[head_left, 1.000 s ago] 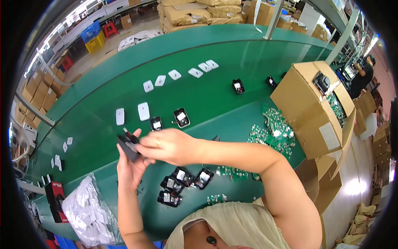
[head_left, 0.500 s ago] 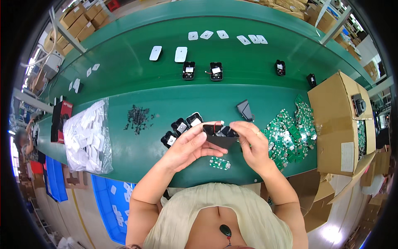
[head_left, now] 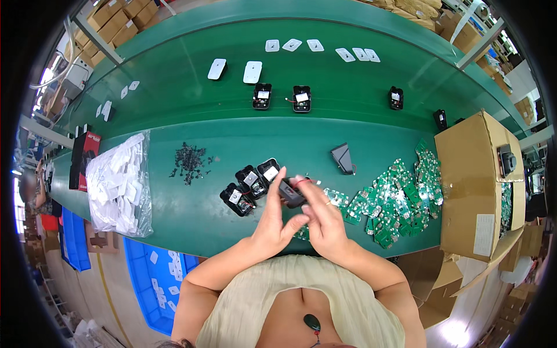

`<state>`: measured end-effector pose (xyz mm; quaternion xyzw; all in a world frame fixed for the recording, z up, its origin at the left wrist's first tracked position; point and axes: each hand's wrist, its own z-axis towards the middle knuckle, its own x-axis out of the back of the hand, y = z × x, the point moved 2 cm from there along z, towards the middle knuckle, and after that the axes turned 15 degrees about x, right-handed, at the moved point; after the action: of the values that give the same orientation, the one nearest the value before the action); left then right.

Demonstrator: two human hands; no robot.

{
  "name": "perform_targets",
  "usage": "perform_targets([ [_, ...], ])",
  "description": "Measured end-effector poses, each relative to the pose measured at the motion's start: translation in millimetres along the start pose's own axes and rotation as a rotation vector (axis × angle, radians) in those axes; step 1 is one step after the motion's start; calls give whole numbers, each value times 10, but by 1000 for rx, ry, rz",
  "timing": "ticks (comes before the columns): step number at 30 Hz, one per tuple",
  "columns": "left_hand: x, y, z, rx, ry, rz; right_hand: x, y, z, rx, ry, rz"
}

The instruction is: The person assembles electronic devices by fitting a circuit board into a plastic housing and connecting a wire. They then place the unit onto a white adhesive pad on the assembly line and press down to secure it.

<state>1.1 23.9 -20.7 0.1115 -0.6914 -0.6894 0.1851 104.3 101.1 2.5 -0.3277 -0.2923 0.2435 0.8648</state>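
Head view: both hands, left (head_left: 271, 223) and right (head_left: 325, 223), clasp one black case (head_left: 291, 192) between them, just right of three cases (head_left: 250, 185) on the surface (head_left: 191, 232).

Clear plastic bag (head_left: 119, 185) of white parts at the table's left end; open brown carton (head_left: 477, 185) with white label (head_left: 483, 235) at right end
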Motion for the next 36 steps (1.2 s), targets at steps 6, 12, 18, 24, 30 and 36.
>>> perform_targets([
  [6,173,131,94,223,-71,-233,201,-105,204,-62,59,84],
  [12,231,60,113,500,-487,-470,232,21,176,58,41,-36],
  [18,171,80,181,634,-492,-419,230,23,246,201,-57,-54],
  [24,130,101,247,815,-690,-662,405,151,136,104,81,-99],
  [30,181,124,212,654,-503,-717,1317,551,4,-417,63,-957],
  [36,173,149,203,642,-421,-535,1531,832,-421,-530,-143,-1082],
])
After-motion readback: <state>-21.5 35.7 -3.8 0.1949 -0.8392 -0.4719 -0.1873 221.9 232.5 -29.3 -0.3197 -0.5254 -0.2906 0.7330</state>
